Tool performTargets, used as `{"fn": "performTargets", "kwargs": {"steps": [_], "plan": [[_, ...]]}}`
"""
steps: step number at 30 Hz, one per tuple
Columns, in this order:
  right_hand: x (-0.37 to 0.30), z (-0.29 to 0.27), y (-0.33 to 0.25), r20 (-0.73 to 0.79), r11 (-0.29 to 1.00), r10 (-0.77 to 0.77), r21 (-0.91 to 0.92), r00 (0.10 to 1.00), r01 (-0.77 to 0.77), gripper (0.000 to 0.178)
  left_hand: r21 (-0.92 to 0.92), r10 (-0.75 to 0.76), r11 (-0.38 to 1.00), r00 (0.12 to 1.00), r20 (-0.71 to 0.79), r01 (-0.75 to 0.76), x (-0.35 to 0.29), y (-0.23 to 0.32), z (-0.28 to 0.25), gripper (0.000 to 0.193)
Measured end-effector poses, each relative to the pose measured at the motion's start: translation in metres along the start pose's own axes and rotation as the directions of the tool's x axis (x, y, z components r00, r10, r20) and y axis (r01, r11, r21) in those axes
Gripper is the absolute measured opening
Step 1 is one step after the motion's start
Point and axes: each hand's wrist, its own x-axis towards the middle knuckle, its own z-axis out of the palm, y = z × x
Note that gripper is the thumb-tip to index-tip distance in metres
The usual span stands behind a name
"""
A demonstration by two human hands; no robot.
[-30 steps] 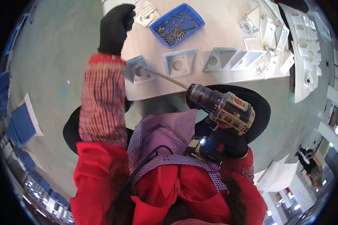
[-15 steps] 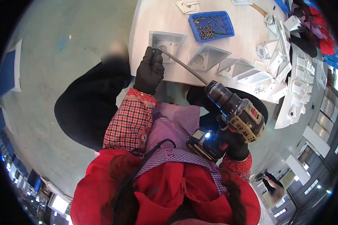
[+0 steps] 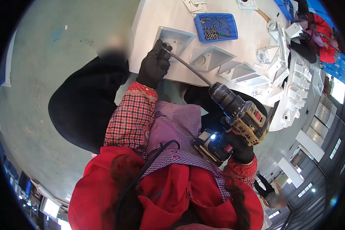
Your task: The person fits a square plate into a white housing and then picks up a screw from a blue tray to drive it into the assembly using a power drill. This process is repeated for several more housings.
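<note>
While your right hand (image 3: 240, 148) is gripping the drill (image 3: 244, 115), your left hand (image 3: 153, 67) is pinching the long bit (image 3: 190, 69) near its tip, a white bracket (image 3: 175, 43) just beyond; fastening seems underway there, neighbouring brackets (image 3: 215, 57) rightward showing no clear completion.

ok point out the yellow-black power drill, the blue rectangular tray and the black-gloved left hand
Yellow-black power drill (image 3: 244, 115), head view: on the housing.
Blue rectangular tray (image 3: 234, 28), head view: on the right wall.
Black-gloved left hand (image 3: 152, 68), head view: on the glove's back.
</note>
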Motion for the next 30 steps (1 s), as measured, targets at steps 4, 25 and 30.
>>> {"fn": "performTargets", "kwargs": {"steps": [4, 25, 30], "plan": [[0.003, -0.004, -0.009, 0.026, 0.999, 0.018, -0.047, 1.000, -0.016, 0.040, -0.101, -0.069, 0.993, 0.993, -0.098, 0.059, 0.007, -0.016, -0.012, 0.020], [0.104, 0.056, -0.080, 0.559, 0.330, -0.105, -0.761, 0.823, 0.559, 0.039, -0.597, 0.026, 0.802, 0.999, -0.032, -0.039, 0.080, -0.037, -0.080, 0.020], [0.117, 0.066, -0.075, 0.387, 0.700, -0.194, -0.590, 0.902, 0.403, 0.040, -0.572, 0.034, 0.819, 0.999, -0.022, -0.040, 0.088, -0.035, -0.083, 0.017]]}}
